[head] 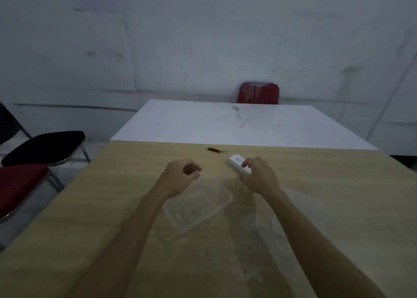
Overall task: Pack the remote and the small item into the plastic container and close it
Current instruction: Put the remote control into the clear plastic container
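I am at a wooden table (pixel 112 207) with a pale, yellowish grain, in a dim room. Butted against its far edge is a second table with a white top (pixel 203 121), scuffed and speckled with dark marks toward its far right. Behind that stands a red chair (pixel 258 93) against a grey-white wall (pixel 203 38) that shows faint seams and smudges. To my left, beside the wooden table, sit a chair with a black seat (pixel 45 147) and, nearer, one with a red seat (pixel 20 182), both on metal frames.

My right hand (pixel 259 176) is on the white remote (pixel 237 161), which lies flat on the wood, far and right of centre. My fingers curl over its near end, touching it; whether they grip it or only rest on it I cannot tell from here. My left hand (pixel 180 173) hangs just above the table, fingers loosely curled inward with thumb close to fingertips, holding nothing.

The clear plastic container (pixel 198 207) lies on the wood between my forearms, near the middle, open-topped and with nothing in it. Its far corner is just below my left hand. A second clear piece, probably its lid (pixel 300 212), lies to the right, partly under my right forearm, though the dim light makes its outline hard to read.

The small item, a dark little keychain piece with a ring (pixel 217 150), lies near the far edge of the wooden table, just left of the remote and apart from it.
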